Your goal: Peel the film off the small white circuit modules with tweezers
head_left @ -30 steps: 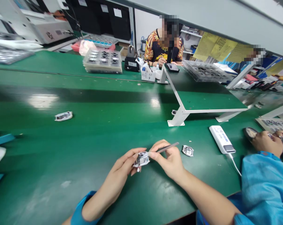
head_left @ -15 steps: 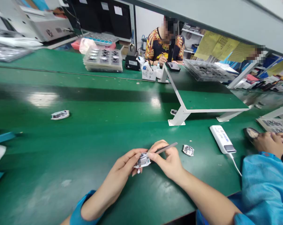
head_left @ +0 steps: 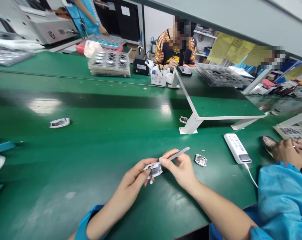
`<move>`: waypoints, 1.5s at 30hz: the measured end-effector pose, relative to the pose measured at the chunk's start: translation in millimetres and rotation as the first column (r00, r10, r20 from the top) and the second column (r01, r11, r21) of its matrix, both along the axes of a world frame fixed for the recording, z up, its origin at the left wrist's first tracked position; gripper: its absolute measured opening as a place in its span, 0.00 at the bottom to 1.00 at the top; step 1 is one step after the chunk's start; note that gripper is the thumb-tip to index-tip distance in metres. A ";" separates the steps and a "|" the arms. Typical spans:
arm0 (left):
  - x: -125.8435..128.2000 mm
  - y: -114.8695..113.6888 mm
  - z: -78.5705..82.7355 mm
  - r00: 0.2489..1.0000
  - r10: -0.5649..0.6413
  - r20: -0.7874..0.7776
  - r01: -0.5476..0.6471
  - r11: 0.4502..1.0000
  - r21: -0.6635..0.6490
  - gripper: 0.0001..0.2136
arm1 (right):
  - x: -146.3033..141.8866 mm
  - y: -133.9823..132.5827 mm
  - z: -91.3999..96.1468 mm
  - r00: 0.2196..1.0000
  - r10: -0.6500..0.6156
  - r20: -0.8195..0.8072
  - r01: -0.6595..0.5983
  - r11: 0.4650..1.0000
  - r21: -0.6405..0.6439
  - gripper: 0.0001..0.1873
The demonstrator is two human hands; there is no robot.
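Observation:
My left hand point(head_left: 134, 176) pinches a small white electronic module point(head_left: 153, 170) just above the green table point(head_left: 95, 150). My right hand point(head_left: 181, 168) grips metal tweezers point(head_left: 174, 155), whose tips meet the module's top edge. A second small module point(head_left: 200, 160) lies on the table just right of my right hand. Another one point(head_left: 59, 123) rests far to the left on the moving green strip.
A white angled stand point(head_left: 198, 118) rises behind my hands, with a small part point(head_left: 184, 119) at its foot. A white power bank point(head_left: 237, 148) with a cable lies at right. A co-worker's hands point(head_left: 289, 151) work at far right. Trays of parts point(head_left: 109, 64) sit across the table, where another person is seated.
The module in my left hand has tilted and the tweezers lifted slightly. The loose module at left has drifted further left. A person in blue has appeared at the far back left.

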State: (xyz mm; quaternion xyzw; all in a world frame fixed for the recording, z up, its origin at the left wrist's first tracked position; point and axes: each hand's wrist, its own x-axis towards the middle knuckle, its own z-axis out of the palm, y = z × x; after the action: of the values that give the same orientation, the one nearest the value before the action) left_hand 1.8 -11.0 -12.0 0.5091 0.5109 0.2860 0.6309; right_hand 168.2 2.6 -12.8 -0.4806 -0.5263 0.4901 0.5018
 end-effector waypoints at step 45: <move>-3.9 3.0 6.3 0.993 -0.108 -0.040 0.110 0.993 0.051 0.22 | -4.4 0.3 -2.5 0.994 -0.023 -0.108 0.020 0.999 -0.028 0.11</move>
State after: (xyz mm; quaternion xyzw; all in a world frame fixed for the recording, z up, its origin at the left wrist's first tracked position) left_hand -2.1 -8.0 -5.6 0.5580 0.4861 0.2553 0.6222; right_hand 163.8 3.0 -15.4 -0.4658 -0.4863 0.5170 0.5283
